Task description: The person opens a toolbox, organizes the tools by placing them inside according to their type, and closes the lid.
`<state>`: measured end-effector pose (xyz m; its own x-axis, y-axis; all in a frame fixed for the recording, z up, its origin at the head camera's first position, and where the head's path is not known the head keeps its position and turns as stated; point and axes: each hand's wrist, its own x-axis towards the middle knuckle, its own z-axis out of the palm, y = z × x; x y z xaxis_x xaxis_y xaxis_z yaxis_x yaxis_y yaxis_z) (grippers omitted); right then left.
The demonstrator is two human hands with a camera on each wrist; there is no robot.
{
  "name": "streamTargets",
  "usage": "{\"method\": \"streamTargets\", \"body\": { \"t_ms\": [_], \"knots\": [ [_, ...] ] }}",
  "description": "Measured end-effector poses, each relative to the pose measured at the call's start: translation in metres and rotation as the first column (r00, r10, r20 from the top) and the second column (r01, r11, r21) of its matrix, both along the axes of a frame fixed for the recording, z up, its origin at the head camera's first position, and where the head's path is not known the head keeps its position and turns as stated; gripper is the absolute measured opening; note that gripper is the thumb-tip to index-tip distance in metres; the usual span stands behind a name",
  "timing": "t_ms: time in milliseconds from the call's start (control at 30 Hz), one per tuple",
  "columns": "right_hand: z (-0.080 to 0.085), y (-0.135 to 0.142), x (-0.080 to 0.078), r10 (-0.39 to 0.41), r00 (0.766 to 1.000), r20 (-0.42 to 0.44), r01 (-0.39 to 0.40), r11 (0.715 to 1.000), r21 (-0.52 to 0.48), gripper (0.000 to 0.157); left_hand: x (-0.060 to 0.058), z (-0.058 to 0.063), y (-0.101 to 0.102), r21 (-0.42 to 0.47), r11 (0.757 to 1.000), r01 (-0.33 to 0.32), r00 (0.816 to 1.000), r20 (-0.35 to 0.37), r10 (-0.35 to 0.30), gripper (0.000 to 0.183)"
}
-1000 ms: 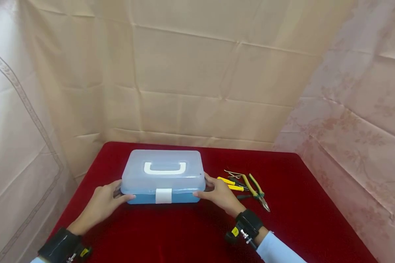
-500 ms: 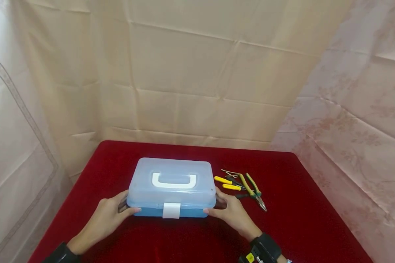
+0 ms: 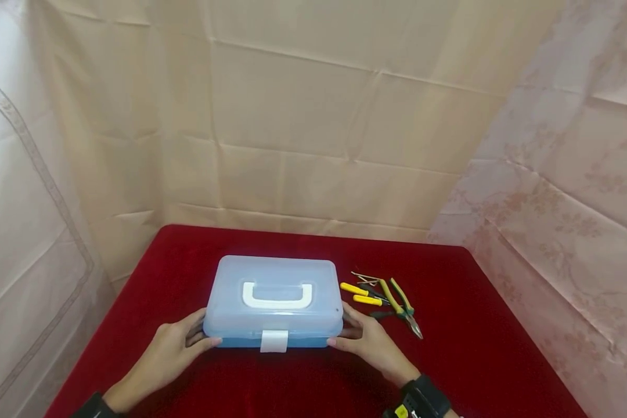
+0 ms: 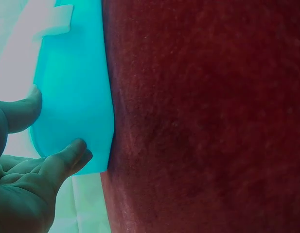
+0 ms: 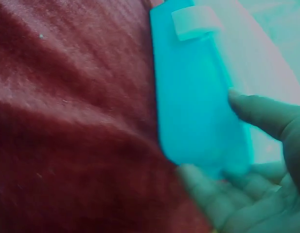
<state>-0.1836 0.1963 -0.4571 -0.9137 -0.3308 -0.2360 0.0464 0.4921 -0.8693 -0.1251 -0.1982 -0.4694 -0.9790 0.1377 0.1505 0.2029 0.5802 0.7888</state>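
A plastic toolbox (image 3: pixel 277 299) with a translucent lid, white handle (image 3: pixel 277 296) and blue base sits on the red cloth, its lid down. A white latch (image 3: pixel 274 341) hangs at the middle of its front. My left hand (image 3: pixel 175 348) grips the left end, thumb at the front corner and fingers along the side. At the opposite end my right hand (image 3: pixel 373 348) holds it the same way. In the left wrist view, fingertips (image 4: pixel 79 145) lie against the blue base. The right wrist view shows the thumb (image 5: pixel 256 111) near the lid's edge.
Right of the box lie pliers (image 3: pixel 399 305) with green-yellow handles, two yellow-handled tools (image 3: pixel 368 300) and some thin brass-coloured pieces (image 3: pixel 364 277). Red cloth covers the table (image 3: pixel 480 348). Cream curtains (image 3: pixel 313 128) hang behind and at both sides.
Both hands have brought the toolbox nearer to me and a little to the right, mostly in the first half second. The pliers and other tools stay where they were.
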Motion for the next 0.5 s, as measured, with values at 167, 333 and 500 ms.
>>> {"method": "streamTargets", "body": {
  "t_ms": [167, 333, 500],
  "knots": [
    [0.015, 0.009, 0.009, 0.016, 0.998, -0.058, -0.004, 0.978, 0.208, 0.047, -0.001, 0.000, 0.001, 0.013, 1.000, 0.012, 1.000, -0.006, -0.012, 0.080],
    [0.020, -0.001, 0.019, 0.250, 0.968, -0.033, -0.248, 0.968, 0.035, 0.033, -0.001, -0.002, -0.003, -0.014, 1.000, 0.007, 1.000, -0.022, -0.007, 0.082],
    [0.018, -0.029, 0.027, 0.410, 0.899, -0.155, -0.422, 0.905, -0.056, 0.049, 0.000, -0.006, -0.005, -0.014, 1.000, 0.016, 0.999, -0.042, -0.016, 0.083]
  ]
}}
